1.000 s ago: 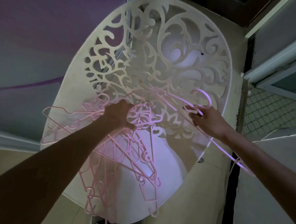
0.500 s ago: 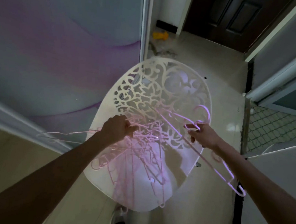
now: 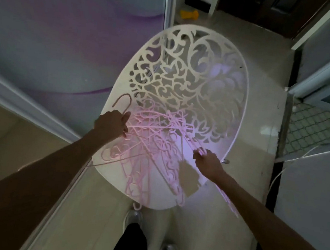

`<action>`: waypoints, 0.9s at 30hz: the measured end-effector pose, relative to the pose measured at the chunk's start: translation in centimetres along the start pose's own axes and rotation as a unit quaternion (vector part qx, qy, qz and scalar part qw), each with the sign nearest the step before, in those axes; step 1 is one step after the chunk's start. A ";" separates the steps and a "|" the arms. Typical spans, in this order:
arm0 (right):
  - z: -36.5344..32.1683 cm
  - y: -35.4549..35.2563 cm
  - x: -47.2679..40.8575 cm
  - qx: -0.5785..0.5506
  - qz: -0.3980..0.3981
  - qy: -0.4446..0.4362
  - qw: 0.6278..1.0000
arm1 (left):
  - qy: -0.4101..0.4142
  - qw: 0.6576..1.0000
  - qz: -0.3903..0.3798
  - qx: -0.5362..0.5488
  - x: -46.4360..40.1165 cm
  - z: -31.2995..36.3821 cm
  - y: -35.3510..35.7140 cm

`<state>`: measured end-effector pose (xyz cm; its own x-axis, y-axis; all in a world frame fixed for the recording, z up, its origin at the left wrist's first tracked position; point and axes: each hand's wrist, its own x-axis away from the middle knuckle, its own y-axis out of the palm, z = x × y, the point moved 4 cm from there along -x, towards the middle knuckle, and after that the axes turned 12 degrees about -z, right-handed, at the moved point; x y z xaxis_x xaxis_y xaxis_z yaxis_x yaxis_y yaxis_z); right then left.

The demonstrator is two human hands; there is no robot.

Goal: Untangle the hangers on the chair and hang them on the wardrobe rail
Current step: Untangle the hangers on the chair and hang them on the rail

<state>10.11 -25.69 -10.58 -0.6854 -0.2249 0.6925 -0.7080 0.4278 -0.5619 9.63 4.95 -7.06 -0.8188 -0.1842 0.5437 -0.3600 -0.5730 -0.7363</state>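
Currently at untangle step, nothing hung yet; wardrobe rail not in view.

Pile of pink hangers (image 3: 153, 150) sits on seat of white chair (image 3: 241, 104), spread from centre toward near edge, a few ends poking past the near rim. Wires crossed and interlocked, count can't be told.

Left hand (image 3: 112, 124) is at left side of pile, fingers curled round the neck of one hanger (image 3: 123, 105), whose hook sticks up and far-left of the knuckles. Rest of that hanger's frame seems to run back under the left forearm, but it's blurred w/ the pile.

Right hand (image 3: 209, 164) is at near-right of pile, fingertips pinched on thin pink wire. Another pink hanger (image 3: 227, 198) is seen running along below the right forearm toward near-right; whether it's hooked on the arm or held can't be told.

Judgement: one hanger is being separated on the left while the pile is steadied or pulled on the right.

Next move prob needs: hook lifted up & away to far-left, slow, w/ pile held down so others aren't dragged off the near edge. Snag risk is high where wires cross mid-pile.
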 end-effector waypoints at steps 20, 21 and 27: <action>-0.6 12.4 -6.4 0.064 0.128 -0.087 0.986 | -0.012 0.996 0.009 0.088 0.6 -8.8 5.0; -0.5 12.0 -6.4 0.048 0.132 -0.082 0.987 | -0.005 0.995 0.018 0.095 0.9 -8.6 4.9; 1.0 8.6 -6.7 -0.032 0.160 -0.004 0.987 | 0.019 0.994 0.028 0.101 1.5 -7.8 4.4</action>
<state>8.45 -21.38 -20.54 -0.8736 -0.0759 0.4807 -0.4433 0.5316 -0.7217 3.26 8.39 -12.65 -0.8527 -0.1916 0.4860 -0.2198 -0.7124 -0.6664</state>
